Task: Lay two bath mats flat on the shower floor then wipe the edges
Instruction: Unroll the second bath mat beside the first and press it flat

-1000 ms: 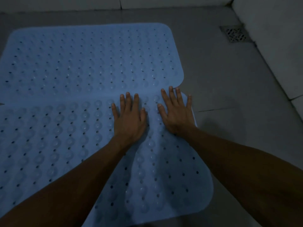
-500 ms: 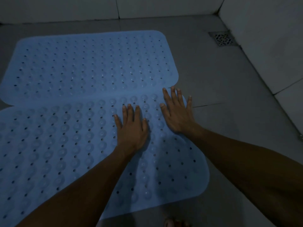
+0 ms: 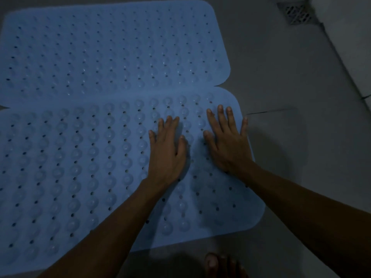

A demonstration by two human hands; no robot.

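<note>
Two light blue rubber bath mats with holes and suction cups lie side by side on the grey shower floor. The far mat (image 3: 112, 49) lies flat, its near long edge meeting the near mat (image 3: 70, 167). My left hand (image 3: 167, 151) presses flat on the near mat, fingers straight. My right hand (image 3: 227, 141) presses flat beside it, near the mat's right end, fingers spread, the little finger at the mat's edge.
A metal floor drain (image 3: 296, 13) sits at the far right, by the white tiled wall (image 3: 353, 43). Bare grey floor (image 3: 281, 81) lies right of the mats. Toes of a foot (image 3: 220, 264) show at the bottom edge.
Both hands have slid back toward me along the near mat, staying flat; the left came further than the right. The view has tilted downward.
</note>
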